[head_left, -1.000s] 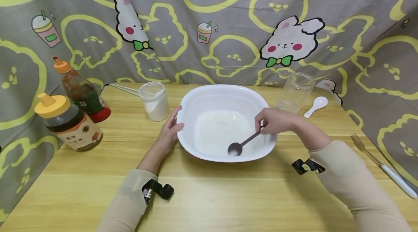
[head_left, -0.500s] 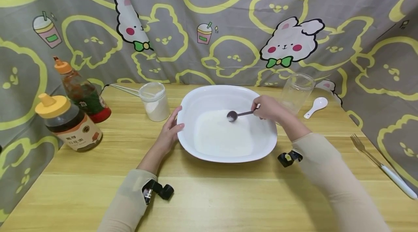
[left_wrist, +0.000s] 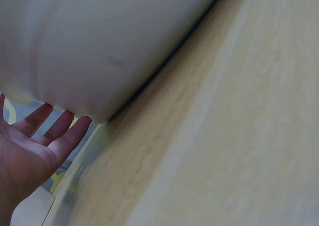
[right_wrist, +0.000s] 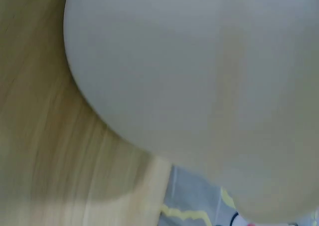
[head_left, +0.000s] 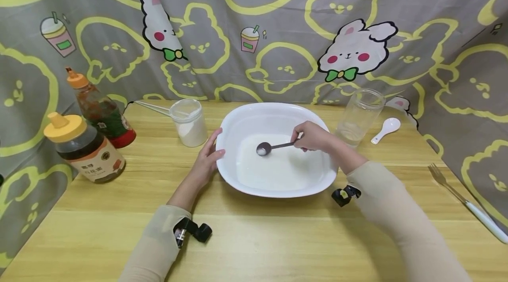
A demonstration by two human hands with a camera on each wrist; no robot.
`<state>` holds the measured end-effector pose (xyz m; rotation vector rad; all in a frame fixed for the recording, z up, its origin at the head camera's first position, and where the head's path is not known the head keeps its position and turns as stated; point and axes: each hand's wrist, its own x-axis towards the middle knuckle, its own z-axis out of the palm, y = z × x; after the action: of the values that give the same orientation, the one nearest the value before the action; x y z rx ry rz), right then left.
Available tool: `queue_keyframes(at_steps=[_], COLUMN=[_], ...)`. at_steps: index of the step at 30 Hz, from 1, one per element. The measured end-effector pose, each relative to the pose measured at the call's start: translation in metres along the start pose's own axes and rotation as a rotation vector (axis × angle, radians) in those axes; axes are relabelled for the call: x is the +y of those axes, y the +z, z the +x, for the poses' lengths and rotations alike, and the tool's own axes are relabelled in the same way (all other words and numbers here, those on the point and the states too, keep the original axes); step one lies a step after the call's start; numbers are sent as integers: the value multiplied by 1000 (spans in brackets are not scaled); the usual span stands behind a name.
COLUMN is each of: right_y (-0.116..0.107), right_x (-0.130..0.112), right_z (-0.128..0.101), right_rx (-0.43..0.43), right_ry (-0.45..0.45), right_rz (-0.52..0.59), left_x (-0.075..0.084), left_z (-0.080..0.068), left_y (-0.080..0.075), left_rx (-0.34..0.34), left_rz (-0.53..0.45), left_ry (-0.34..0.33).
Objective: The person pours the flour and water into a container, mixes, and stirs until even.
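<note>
A white oval basin (head_left: 278, 187) stands in the middle of the table, a pale milky layer (head_left: 274, 171) covering its bottom. At its left side my left hand (head_left: 204, 163) holds it, the thumb at the rim; in the left wrist view several fingertips touch the outer wall. My right hand (head_left: 313, 136), over the basin's right part, pinches the handle of a dark brown measuring spoon (head_left: 263, 148). Its round bowl is over the milky layer with a little white in it. Only the basin's pale wall (right_wrist: 174, 76) fills most of the right wrist view; the hand is hidden there.
Left of the basin are a jar of white powder (head_left: 190, 129), a honey bottle (head_left: 87, 154) and a red sauce bottle (head_left: 103, 114). To the right stand a glass jar (head_left: 359, 116), a white spoon (head_left: 386, 129) and a fork (head_left: 460, 198). A patterned curtain (head_left: 278, 21) hangs behind.
The measuring spoon has moved from the basin's near side to the far side, then left and slightly nearer, my right hand going with it. My left hand has stayed on the basin.
</note>
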<state>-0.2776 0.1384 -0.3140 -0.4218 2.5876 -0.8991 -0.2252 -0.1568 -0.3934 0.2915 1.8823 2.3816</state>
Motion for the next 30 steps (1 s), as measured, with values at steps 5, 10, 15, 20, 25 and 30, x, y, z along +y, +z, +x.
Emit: queue_keyframes(at_steps=[5, 10, 15, 20, 25, 30], right_y=[-16, -35, -41, -29, -11, 1], right_x=[9, 15, 15, 15, 13, 7], right_z=[-17, -33, -35, -20, 1, 8], right_rx=[-38, 20, 126, 229, 214, 116], right_ry=[-9, 0, -14, -50, -14, 10], right_rz=[-93, -243, -362, -329, -104, 10], left_x=[1, 1, 0, -1, 0, 1], left_z=[1, 0, 0, 0, -1, -1], left_y=[0, 0, 0, -1, -1, 1], left_rx=[-2, -4, -1, -3, 6, 2], left_rz=[6, 0, -7, -12, -16, -14], left_ry=[7, 9, 11, 7, 3, 6])
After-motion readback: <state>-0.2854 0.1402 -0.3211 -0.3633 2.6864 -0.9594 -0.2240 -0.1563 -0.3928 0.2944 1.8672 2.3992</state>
